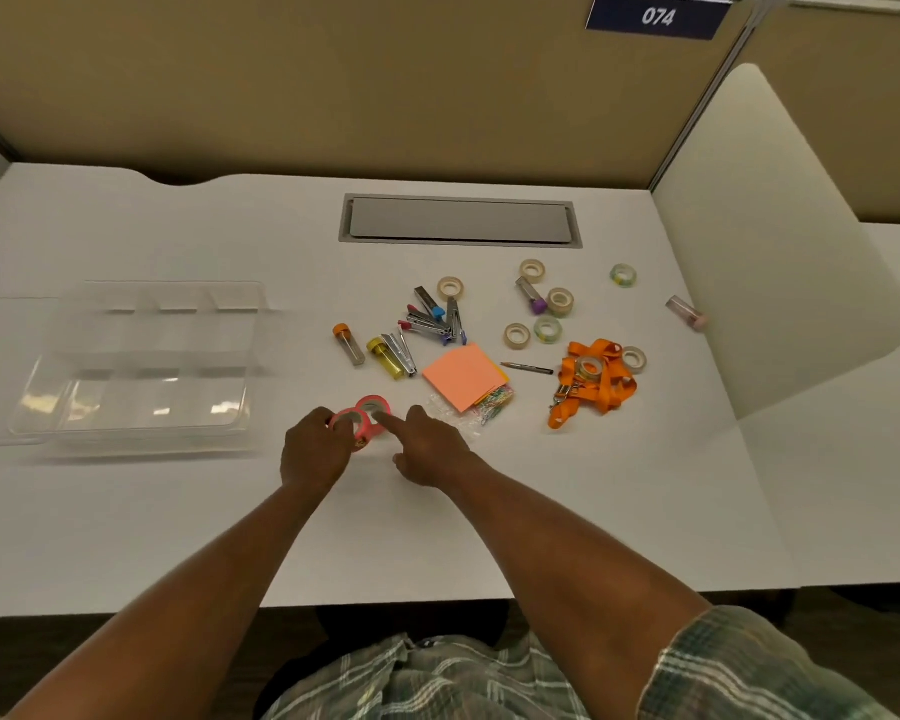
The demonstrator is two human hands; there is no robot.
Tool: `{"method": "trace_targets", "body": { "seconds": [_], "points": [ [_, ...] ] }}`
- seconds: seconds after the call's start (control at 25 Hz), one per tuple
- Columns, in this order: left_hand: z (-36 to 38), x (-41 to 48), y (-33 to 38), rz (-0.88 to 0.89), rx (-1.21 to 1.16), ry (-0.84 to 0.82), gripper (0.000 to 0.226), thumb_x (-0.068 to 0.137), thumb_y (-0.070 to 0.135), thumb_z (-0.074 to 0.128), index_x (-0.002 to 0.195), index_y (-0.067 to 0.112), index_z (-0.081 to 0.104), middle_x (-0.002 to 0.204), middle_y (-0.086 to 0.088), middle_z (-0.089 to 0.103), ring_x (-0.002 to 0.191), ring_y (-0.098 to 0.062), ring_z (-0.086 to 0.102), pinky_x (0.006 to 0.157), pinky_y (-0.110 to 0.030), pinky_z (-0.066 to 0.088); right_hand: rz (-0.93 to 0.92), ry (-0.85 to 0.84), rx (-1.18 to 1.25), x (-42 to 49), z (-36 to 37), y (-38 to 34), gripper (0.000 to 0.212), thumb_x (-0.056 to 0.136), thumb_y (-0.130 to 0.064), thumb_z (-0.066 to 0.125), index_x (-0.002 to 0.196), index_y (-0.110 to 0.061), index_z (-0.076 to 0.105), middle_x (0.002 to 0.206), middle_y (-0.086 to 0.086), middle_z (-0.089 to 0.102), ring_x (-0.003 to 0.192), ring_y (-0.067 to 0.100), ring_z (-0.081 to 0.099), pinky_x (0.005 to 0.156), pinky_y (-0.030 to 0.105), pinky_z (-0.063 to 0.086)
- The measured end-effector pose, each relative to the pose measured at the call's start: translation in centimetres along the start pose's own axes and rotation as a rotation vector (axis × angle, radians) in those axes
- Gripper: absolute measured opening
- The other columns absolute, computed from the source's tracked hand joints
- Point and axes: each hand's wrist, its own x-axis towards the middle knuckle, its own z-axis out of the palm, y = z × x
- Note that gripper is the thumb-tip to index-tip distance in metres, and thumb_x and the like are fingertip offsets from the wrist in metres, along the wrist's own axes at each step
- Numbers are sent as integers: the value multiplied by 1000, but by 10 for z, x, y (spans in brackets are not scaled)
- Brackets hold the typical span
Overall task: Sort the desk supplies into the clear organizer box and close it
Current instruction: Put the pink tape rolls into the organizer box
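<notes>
Left hand [315, 449] pinches a pink tape roll [348, 422]; right hand [427, 449], forefinger spread out, touches its twin [374, 407]. Right of these sticky notes [461, 375] crowd; left, bare worktop [178, 511] before organizer box [141, 366].

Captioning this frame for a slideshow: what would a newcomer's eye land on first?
Both hands, left hand and right hand, meet at two pink tape rolls near the desk's front. Behind them lies a bright scatter: orange sticky notes, an orange lanyard. The clear organizer box sits open at left.
</notes>
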Motion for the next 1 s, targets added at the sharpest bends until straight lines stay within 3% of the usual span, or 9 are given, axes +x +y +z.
{"method": "trace_targets", "body": {
  "seconds": [0.24,0.44,0.56,0.68,0.84,1.0],
  "points": [
    [-33,31,-7,4,-103,-102,23,94,32,55,97,10,62,93,-10,68,83,-30,67,81,-44,57,105,71,-58,17,11,-24,59,96,-22,56,150,-31,33,125,14,48,97,34,63,77,40,51],
    [-56,56,-20,-22,-196,-174,19,91,30,58,95,11,60,90,-11,69,67,-24,66,55,-27,48,231,136,-54,35,14,-44,43,96,-13,49,139,-18,48,123,14,47,98,34,62,79,40,50],
    [-70,71,-28,-34,-241,-206,18,88,27,60,95,11,61,87,-12,70,60,-23,66,51,-25,47,296,176,-14,43,17,-53,37,96,-15,51,133,-17,53,123,13,48,97,33,61,78,38,50],
    [-91,87,-36,-19,-252,-201,18,87,24,62,98,10,64,86,-12,71,61,-23,69,51,-26,49,329,196,70,51,18,-63,35,94,-31,59,128,-23,59,118,9,51,98,30,62,82,36,51],
    [-128,116,-59,40,-235,-111,21,87,26,63,98,8,68,89,-11,72,70,-26,71,64,-35,58,364,322,294,75,5,-92,38,91,-45,62,117,-17,62,107,7,60,95,26,63,76,30,47],
    [-155,142,-87,53,-200,-49,24,87,28,64,101,9,69,91,-11,73,85,-30,70,83,-48,57,141,471,415,95,-11,-137,30,90,-44,66,106,-19,61,102,0,64,80,17,64,69,30,52]
  ]
}}
